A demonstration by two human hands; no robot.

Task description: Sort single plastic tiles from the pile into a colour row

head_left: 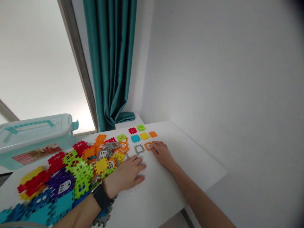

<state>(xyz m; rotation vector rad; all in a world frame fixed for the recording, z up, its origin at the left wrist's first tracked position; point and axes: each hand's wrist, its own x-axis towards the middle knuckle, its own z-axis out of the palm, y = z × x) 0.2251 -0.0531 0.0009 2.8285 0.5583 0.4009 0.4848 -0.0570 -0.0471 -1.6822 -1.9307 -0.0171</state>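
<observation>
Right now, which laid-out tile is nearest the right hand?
The orange frame tile beside the grey one; only it is partly under the right hand.

1. The multicoloured, notched square plastic tiles [101, 166] looked smooth, with a slight sheen.
2. The flat white worktop [152, 190] looked smooth and matt.
3. The translucent aqua plastic box [67, 139] looked smooth and faintly glossy.
4. The long teal cloth curtain [108, 63] had a satiny sheen.

Soft light — upper right corner darkened.
</observation>
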